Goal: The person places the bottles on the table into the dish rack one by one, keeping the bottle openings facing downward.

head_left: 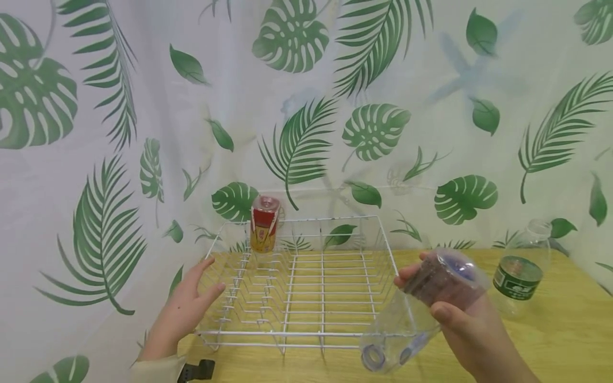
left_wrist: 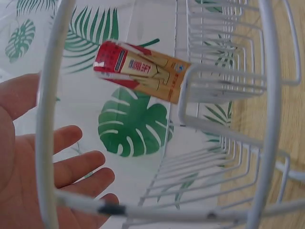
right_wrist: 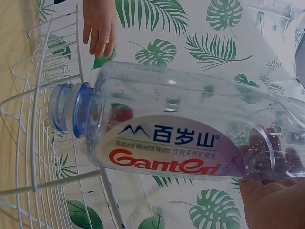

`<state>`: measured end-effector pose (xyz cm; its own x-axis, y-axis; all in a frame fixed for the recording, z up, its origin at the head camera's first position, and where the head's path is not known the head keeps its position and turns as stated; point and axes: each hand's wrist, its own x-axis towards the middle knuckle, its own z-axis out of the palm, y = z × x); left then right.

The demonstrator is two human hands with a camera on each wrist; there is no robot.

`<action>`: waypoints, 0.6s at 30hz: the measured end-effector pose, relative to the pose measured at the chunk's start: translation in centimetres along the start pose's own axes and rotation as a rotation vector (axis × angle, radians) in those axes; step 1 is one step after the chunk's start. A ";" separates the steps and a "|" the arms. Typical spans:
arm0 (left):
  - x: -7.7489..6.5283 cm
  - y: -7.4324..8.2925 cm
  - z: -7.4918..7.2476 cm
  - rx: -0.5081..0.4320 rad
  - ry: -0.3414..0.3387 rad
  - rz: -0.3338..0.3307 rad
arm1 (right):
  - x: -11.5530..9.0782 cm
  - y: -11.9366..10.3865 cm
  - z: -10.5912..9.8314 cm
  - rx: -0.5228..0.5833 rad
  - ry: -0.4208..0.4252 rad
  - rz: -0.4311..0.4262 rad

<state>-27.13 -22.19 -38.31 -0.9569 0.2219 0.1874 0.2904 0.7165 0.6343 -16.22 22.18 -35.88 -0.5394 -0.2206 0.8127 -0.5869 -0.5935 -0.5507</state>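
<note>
My right hand (head_left: 466, 319) grips a clear plastic water bottle (head_left: 399, 324) near its base. The bottle tilts, its capless neck pointing down and left over the front right corner of a white wire dish rack (head_left: 322, 334). In the right wrist view, the bottle (right_wrist: 167, 95) shows a purple and white label with red lettering. My left hand (head_left: 184, 306) is beside the rack's left side, fingers spread and holding nothing; the left wrist view shows this hand (left_wrist: 43, 176) behind the rack wires. A red and yellow drink can (head_left: 264, 226) stands upright at the rack's back left.
Another clear bottle with a green label (head_left: 519, 276) stands on the wooden table (head_left: 570, 330) to the right of the rack. Behind the table hangs a white leaf-patterned sheet (head_left: 306, 85), which also covers the left side.
</note>
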 end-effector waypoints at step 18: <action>0.0 -6.0 -1.1 -0.423 -0.113 -0.209 | 0.0 -0.2 0.3 -0.009 -0.020 0.014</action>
<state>-28.92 -27.21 -41.28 -0.9810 0.1891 -0.0441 0.0417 0.4271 0.9032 -15.93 22.10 -35.71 -0.5353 -0.2447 0.8084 -0.5848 -0.5832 -0.5638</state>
